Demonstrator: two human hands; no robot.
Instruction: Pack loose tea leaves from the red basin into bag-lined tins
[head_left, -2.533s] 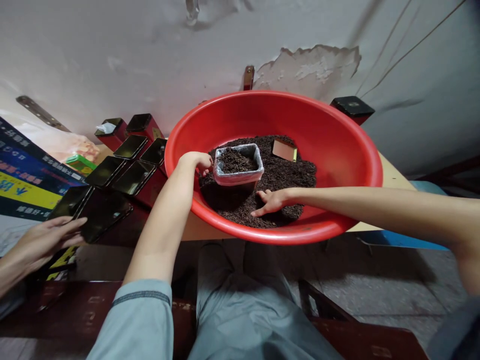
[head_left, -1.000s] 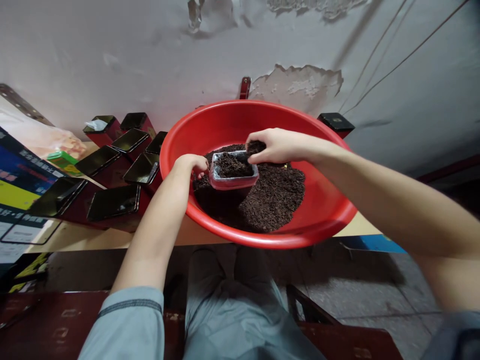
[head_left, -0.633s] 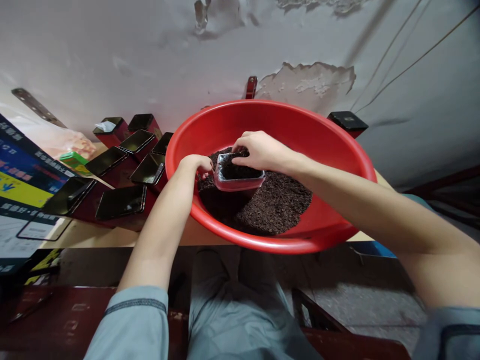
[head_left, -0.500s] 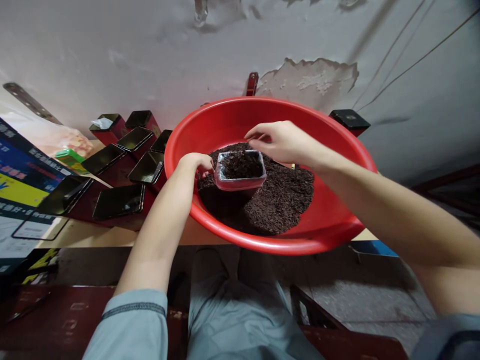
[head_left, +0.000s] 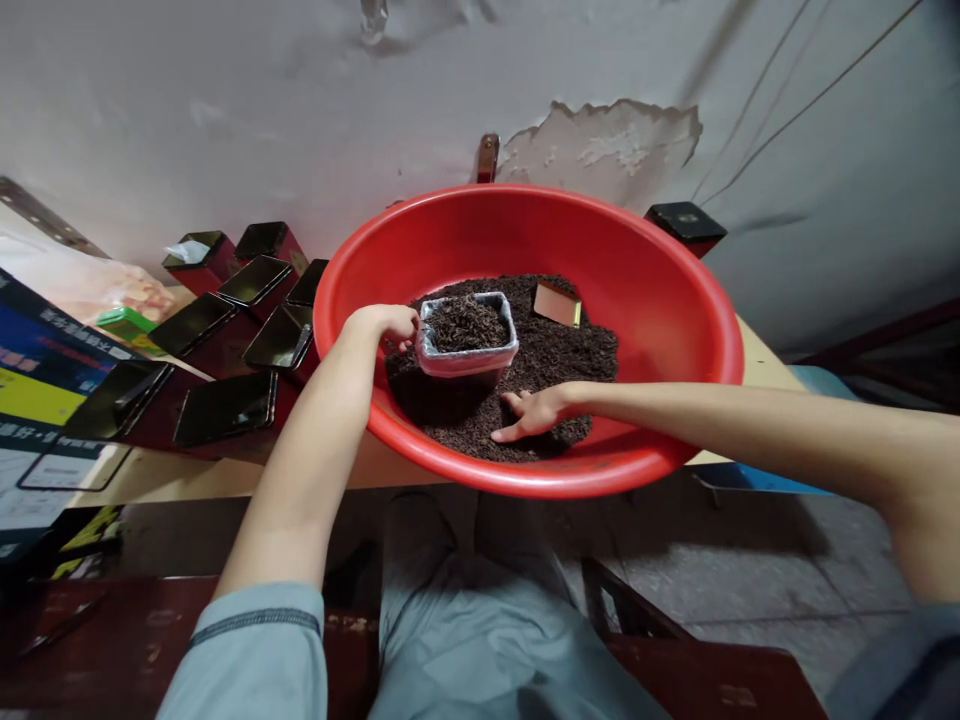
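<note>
A big red basin (head_left: 660, 468) holds a heap of dark loose tea leaves (head_left: 570, 355). Over the heap's left side, a red rectangular tin (head_left: 469, 362) with a clear plastic liner is full of the same leaves, mounded at the top. My left hand (head_left: 394, 325) grips the tin's left side with curled fingers, partly hidden behind the wrist. Lower in the basin, my right hand (head_left: 536, 412) touches the leaves, fingers spread and palm down, just right of the tin. A small gold-edged rectangular lid (head_left: 556, 303) lies on the leaves behind it.
Several dark red tins with black tops (head_left: 225, 408) crowd the wooden table left of the basin. One tin (head_left: 686, 225) stands behind the basin at right, near the peeling wall (head_left: 600, 145). A printed box (head_left: 52, 370) is at far left; a blue stool (head_left: 776, 480) sits at right.
My right hand has moved from above the tin's far right corner down to the leaves in front, uncovering the small lid. My left hand still holds the tin; the view has shifted slightly.
</note>
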